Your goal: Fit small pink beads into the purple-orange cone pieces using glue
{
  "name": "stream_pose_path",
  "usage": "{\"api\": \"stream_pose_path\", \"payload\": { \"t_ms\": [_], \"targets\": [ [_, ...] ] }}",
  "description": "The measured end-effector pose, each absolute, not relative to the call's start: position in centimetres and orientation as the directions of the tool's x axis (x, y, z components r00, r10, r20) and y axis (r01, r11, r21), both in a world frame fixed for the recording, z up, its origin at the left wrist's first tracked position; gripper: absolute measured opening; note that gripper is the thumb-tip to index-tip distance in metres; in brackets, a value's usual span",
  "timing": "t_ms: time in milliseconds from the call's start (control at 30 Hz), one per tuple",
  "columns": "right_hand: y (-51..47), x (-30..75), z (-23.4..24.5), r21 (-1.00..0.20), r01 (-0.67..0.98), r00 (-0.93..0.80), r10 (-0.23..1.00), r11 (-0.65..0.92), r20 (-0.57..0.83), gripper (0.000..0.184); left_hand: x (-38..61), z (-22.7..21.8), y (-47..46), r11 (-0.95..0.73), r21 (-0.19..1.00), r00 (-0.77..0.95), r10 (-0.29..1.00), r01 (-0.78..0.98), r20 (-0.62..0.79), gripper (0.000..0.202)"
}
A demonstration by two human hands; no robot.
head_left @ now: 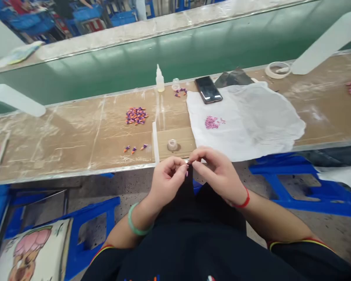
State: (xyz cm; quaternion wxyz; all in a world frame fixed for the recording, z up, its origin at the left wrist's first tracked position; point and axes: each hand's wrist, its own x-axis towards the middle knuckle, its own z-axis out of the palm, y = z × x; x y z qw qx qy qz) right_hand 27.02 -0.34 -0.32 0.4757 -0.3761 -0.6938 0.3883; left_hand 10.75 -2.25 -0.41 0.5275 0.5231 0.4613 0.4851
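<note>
At the lower centre of the frame, just over the table's (76, 144) near edge, left hand (167, 180) with thumb and forefinger pinched on a tiny piece (187, 168), dark with a touch of pink, too small to make out further. Meeting it from the right, right hand (218, 173) with thumb and forefinger held narrow, tips at the same piece; impossible to tell whether gripping or only touching. Around the left wrist, a green bangle (131, 222); around the right, a red cord (246, 200).

Just above the hands, a small round pot (172, 145) on a flat cardboard piece (185, 135), with a white strip (155, 142) along its left side. Left of that, three orange-and-purple pieces (134, 150) in a loose row, and above them a heap of similar pieces (136, 116).

Right of centre, a white cloth (260, 117) bearing scattered pink bits (211, 122), with a dark phone (208, 90) over its upper left corner. Near the table's far edge at upper centre, a dropper bottle (160, 81), upright, beside a small clear cup (176, 83). Toward the upper right, a roll of tape (269, 72). At lower left, a blue stool (86, 234).
</note>
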Motion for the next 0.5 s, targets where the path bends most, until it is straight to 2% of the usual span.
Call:
{"api": "stream_pose_path", "payload": {
  "t_ms": [133,333,400,500],
  "targets": [
    [0.5,27.7,1.5,-0.770,0.299,-0.414,0.804,0.563,0.427,0.010,10.4,0.4,-2.0,0.018,1.000,0.182,0.983,0.008,-0.019,0.016],
    [0.7,27.6,1.2,-0.686,0.363,-0.473,0.759,0.631,0.448,0.012,10.2,0.3,-1.9,0.016,0.993,0.178,0.983,0.116,-0.036,0.016],
    [0.8,27.6,1.1,-0.672,0.375,-0.476,0.755,0.638,0.451,0.012,10.1,0.4,-1.8,0.044,0.995,0.177,0.982,0.094,-0.060,0.016],
    [0.9,27.5,1.1,-0.717,0.341,-0.474,0.769,0.608,0.428,0.013,10.0,0.8,-1.6,0.121,0.993,0.221,0.968,-0.008,-0.116,0.019]
  ]
}}
